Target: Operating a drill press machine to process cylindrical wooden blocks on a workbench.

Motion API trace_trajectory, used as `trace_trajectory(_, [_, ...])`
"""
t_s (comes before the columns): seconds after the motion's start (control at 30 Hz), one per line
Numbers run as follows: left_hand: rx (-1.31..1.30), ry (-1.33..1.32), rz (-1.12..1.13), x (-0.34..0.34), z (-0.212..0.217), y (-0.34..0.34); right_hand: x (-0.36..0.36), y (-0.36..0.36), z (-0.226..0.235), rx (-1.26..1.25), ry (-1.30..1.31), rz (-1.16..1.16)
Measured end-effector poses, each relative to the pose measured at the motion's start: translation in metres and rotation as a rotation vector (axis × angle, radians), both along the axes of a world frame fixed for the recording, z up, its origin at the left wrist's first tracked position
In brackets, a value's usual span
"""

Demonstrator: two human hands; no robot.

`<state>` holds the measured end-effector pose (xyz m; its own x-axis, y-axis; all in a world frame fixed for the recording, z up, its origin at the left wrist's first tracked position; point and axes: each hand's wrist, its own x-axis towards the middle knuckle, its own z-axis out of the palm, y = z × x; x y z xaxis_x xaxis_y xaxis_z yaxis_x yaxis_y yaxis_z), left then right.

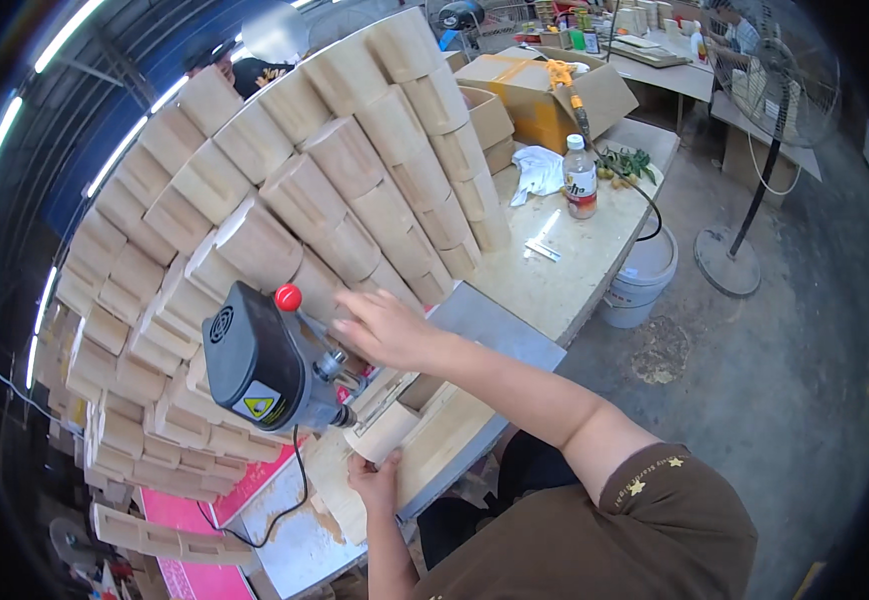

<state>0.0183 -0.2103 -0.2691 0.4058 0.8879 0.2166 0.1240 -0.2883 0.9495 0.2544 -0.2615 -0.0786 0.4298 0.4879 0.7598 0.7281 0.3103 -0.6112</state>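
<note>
A small bench drill press [255,355] with a dark housing and a red-knobbed lever [289,297] stands in front of me. Under its chuck [343,415] lies a pale, curved wooden block [385,432] with a recess in it. My left hand [373,482] grips the near end of this block, thumb and fingers against its sides. Beyond the drill's lever, my right hand [385,325] reaches out with fingers apart and nothing in them, close to the stacked blocks [305,195]. Whether its fingertips touch a block, I cannot tell.
Tall rows of blocks rise behind the drill. A plastic bottle [581,178], a white cloth [537,174] and leafy fruit [627,165] sit on the table near a cardboard box [530,95]. A white bucket [643,275] and a standing fan [730,260] are to the right.
</note>
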Motion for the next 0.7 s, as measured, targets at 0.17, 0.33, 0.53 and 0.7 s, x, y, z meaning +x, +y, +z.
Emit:
trace_trajectory(0.17, [-0.022,-0.043,0.025,0.001,0.014,-0.007,0.009,-0.135,0.097,0.186,0.04,0.341])
trace_trajectory(0.33, [0.016,-0.044,0.027,0.0,0.002,0.002,0.01,-0.221,0.127,0.276,0.036,0.48])
trace_trajectory(0.53, [0.046,0.03,0.031,0.002,-0.001,0.002,0.022,-0.353,0.075,-0.207,0.205,0.588])
trace_trajectory(0.7, [0.006,0.0,0.078,-0.005,0.005,-0.006,0.022,-0.302,0.15,-0.631,0.287,0.679])
